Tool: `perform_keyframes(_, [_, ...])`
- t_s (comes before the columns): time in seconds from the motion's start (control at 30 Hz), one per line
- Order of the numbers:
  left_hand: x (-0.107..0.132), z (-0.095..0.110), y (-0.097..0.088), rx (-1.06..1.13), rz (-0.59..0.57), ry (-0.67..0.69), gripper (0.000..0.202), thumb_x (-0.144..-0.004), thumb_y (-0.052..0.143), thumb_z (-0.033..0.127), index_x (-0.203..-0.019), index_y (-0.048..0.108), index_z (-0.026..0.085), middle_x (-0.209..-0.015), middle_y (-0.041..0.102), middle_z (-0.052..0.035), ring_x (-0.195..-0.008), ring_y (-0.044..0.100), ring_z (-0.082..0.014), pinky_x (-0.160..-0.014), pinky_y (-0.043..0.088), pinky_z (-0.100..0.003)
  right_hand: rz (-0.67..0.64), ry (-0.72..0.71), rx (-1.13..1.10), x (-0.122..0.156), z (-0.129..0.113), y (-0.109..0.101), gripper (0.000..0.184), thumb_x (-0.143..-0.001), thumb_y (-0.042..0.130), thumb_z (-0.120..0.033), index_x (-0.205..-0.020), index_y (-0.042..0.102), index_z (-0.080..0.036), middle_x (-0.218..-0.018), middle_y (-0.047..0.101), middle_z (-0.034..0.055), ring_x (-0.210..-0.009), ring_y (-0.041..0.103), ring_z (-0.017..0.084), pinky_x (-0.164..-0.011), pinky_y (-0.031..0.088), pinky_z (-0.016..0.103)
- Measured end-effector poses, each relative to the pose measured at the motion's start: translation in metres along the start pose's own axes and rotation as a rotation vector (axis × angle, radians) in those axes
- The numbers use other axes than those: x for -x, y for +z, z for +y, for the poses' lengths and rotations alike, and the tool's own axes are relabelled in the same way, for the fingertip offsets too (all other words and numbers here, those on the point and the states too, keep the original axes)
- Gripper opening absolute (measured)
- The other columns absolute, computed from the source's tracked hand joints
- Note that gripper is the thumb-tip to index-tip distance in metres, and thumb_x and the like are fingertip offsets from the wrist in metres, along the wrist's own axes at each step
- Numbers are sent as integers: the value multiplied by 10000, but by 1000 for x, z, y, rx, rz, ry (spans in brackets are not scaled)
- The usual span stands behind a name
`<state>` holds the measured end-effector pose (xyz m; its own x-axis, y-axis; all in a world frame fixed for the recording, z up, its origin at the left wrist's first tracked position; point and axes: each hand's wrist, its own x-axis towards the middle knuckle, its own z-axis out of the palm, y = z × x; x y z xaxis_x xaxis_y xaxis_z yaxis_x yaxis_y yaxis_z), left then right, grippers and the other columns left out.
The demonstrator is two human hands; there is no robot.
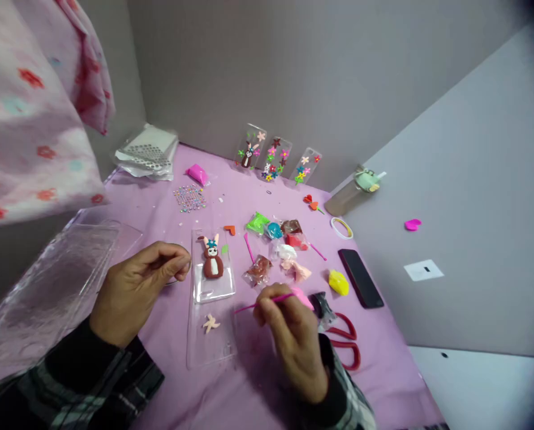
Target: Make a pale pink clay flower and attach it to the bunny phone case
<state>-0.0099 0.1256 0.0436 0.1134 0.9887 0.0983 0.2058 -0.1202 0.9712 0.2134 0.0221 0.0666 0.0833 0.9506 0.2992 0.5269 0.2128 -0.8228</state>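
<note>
My right hand [289, 340] grips a thin magenta clay modelling tool [245, 308], its tip pointing left over the edge of a clear phone case. My left hand [137, 289] is closed in a pinch left of the case; whatever its fingertips hold is hidden. Between my hands lies the clear phone case [213, 295] with a brown and white clay rabbit [212, 263] on it, which wears a blue bow. A green clay leaf [224, 249] sits beside the rabbit. Below, a pale peach clay flower [211, 323] rests on a clear plastic piece [195, 352].
Several wrapped clay lumps, including green [257, 223] and yellow [338, 282], lie right of centre. Red-handled scissors [350, 352], a black phone [361, 278] and a tumbler [345, 198] stand or lie rightward. Decorated cases [276, 158] lean at the back. Clear packaging [56, 280] lies left.
</note>
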Motion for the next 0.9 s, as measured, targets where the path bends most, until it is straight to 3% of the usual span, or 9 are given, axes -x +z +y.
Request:
perform_keyframes(0.13, [1,1,2,-38,-21,3,163,-863,652,404,-784,698,269,-695,675,47,-639,611,-136,-626,509,-219,-70,-145,-44,19,6,29,152,-1021,477,-148,-926,578,-210,-783,606,0,-685,567,115,-627,444,218])
perform_keyframes(0.23, [1,0,2,-45,-27,14,145,-864,653,390,-786,698,276,-698,676,50,-628,606,-126,-599,504,-198,-70,-191,-25,20,13,38,139,-1023,466,-132,-972,566,-214,-803,603,4,-705,564,118,-632,437,219])
perform_keyframes(0.6, [2,-5,2,-35,-55,94,128,-909,668,365,-830,691,268,-748,687,73,-652,617,-60,-640,495,-97,-139,-200,36,19,21,40,148,-1061,445,-184,-1007,583,-184,-847,649,34,-734,599,128,-671,476,231])
perform_keyframes(0.9, [3,-5,1,-59,-74,150,108,-935,649,350,-862,689,282,-745,675,75,-656,611,-62,-650,488,-98,-187,-294,125,17,21,42,213,-1089,376,-222,-1052,578,-166,-853,672,58,-735,597,150,-646,481,256])
